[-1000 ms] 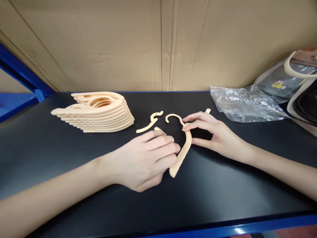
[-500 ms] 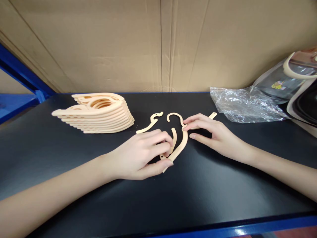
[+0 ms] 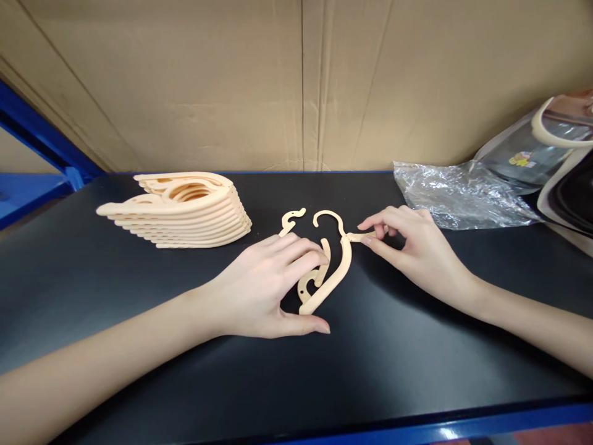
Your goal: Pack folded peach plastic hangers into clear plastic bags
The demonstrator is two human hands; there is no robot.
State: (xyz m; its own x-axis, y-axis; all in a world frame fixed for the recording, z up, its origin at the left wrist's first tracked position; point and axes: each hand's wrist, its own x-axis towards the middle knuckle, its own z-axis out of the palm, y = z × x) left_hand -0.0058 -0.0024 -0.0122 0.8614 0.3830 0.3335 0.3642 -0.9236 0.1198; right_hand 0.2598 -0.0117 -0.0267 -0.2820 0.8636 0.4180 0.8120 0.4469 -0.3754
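A cream plastic folding hanger (image 3: 341,266) lies on the black tabletop, its hook pointing away from me. My right hand (image 3: 410,244) pinches its short arm (image 3: 359,237) on the right between thumb and fingers. My left hand (image 3: 273,284) rests palm down at the left, thumb spread from the fingers. Those fingertips reach over a small curved piece (image 3: 323,266), beside a hooked end with a hole (image 3: 303,289). Whether they touch it I cannot tell. Behind the left hand another curved cream piece (image 3: 291,220) shows, partly covered by the hand.
Back left stands a stack of cream hangers (image 3: 194,213). A crumpled clear plastic bag (image 3: 458,194) lies at the back right, beside a transparent bag with pale handles (image 3: 519,154). Cardboard (image 3: 208,86) walls the back. A blue rail (image 3: 463,426) edges the front.
My right hand has shifted right from the hook's base and now pinches the short arm. My left thumb has moved off the hanger's long arm and spread outward.
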